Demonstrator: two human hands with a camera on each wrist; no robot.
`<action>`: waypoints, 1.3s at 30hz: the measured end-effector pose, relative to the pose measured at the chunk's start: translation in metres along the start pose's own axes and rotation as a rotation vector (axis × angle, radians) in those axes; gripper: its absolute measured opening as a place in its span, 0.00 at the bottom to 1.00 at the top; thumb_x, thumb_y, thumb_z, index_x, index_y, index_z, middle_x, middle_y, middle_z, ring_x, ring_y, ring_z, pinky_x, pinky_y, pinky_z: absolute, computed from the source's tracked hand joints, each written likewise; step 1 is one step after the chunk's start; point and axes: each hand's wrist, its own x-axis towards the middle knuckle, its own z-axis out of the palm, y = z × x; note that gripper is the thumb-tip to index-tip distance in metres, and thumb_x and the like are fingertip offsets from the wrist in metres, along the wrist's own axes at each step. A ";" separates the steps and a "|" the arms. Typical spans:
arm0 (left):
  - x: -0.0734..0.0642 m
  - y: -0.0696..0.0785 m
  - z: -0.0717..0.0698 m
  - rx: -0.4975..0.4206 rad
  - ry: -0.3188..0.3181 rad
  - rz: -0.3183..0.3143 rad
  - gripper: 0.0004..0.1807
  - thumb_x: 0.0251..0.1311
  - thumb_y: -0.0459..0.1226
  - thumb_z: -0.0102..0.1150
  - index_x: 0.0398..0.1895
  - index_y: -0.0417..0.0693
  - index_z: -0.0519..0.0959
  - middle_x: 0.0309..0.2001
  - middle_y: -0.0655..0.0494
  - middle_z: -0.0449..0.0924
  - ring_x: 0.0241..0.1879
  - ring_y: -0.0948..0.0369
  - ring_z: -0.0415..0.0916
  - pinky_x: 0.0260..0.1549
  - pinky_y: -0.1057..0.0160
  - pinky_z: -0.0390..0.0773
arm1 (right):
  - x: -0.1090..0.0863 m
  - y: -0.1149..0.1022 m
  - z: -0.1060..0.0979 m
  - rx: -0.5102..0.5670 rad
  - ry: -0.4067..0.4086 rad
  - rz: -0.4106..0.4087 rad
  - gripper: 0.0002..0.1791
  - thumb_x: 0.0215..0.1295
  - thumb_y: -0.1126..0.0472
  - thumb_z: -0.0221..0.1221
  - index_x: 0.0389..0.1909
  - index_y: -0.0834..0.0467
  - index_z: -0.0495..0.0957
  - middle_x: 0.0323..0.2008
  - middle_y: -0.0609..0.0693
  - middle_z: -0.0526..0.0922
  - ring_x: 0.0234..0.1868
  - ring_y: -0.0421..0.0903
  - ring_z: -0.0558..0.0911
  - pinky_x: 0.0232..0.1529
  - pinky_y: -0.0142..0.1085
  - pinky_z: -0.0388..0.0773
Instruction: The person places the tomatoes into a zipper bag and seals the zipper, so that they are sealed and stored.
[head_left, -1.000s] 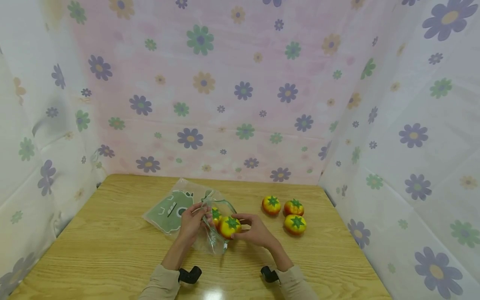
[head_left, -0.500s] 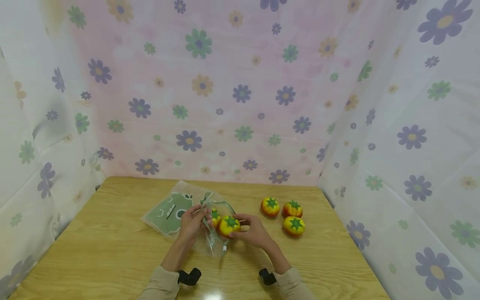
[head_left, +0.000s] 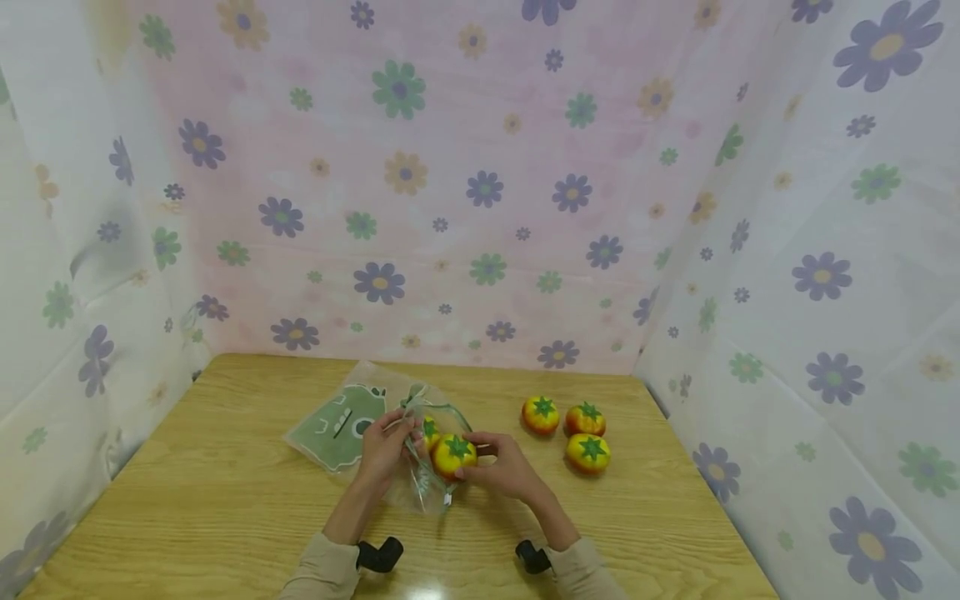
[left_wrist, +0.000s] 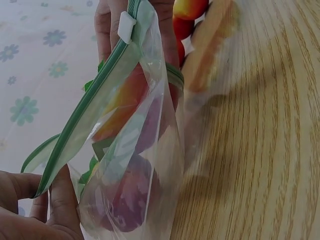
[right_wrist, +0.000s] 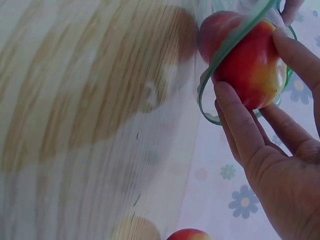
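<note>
A clear slider zip bag (head_left: 333, 427) with a green cartoon print lies on the table, its green-edged mouth open toward the right. My left hand (head_left: 384, 450) pinches the mouth's rim; in the left wrist view, the fingertips (left_wrist: 62, 200) are on the green zip strip. My right hand (head_left: 506, 468) grips a red-and-yellow tomato (head_left: 453, 455) with a green star-shaped top, thumb and fingers on either side. The right wrist view shows this tomato (right_wrist: 255, 65) within the looped rim. Behind the clear film, a second tomato (left_wrist: 131, 200) rests inside the bag. The bag's white slider (left_wrist: 127, 27) hangs near the right hand.
Three more tomatoes stand at the right of the wooden table (head_left: 225, 500): one tomato (head_left: 540, 414) apart, a back tomato (head_left: 586, 419) and a front tomato (head_left: 588, 453) close together. A flowered cloth (head_left: 442, 167) encloses the back and sides.
My right hand has shifted slightly left, moving the gripped tomato deeper into the bag's mouth. The left hand keeps its hold on the rim, and the three tomatoes at right stay put.
</note>
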 end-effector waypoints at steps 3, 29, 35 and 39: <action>-0.001 0.002 0.001 0.005 0.001 0.007 0.23 0.74 0.31 0.54 0.66 0.27 0.66 0.39 0.56 0.88 0.28 0.69 0.80 0.22 0.72 0.74 | 0.002 0.000 0.002 -0.032 0.024 0.024 0.28 0.61 0.61 0.72 0.61 0.65 0.79 0.58 0.62 0.82 0.53 0.60 0.84 0.51 0.47 0.86; -0.004 -0.002 0.000 0.030 0.012 0.011 0.23 0.75 0.32 0.54 0.67 0.27 0.66 0.44 0.51 0.88 0.30 0.69 0.79 0.25 0.71 0.75 | -0.001 -0.001 0.011 -0.020 -0.035 0.061 0.28 0.63 0.64 0.70 0.62 0.68 0.76 0.60 0.65 0.79 0.55 0.62 0.81 0.54 0.53 0.84; -0.006 0.001 0.002 0.038 0.010 0.030 0.23 0.74 0.32 0.55 0.65 0.26 0.67 0.43 0.51 0.88 0.28 0.69 0.79 0.24 0.72 0.75 | 0.001 -0.003 0.014 -0.026 -0.011 0.054 0.28 0.64 0.64 0.69 0.63 0.69 0.75 0.61 0.66 0.78 0.55 0.63 0.81 0.55 0.55 0.83; -0.005 0.001 0.003 0.035 0.014 0.028 0.22 0.74 0.32 0.56 0.64 0.27 0.68 0.41 0.54 0.88 0.27 0.69 0.79 0.24 0.73 0.75 | 0.005 -0.004 0.016 -0.043 0.002 0.071 0.29 0.65 0.63 0.69 0.64 0.68 0.74 0.61 0.65 0.78 0.55 0.62 0.81 0.55 0.54 0.83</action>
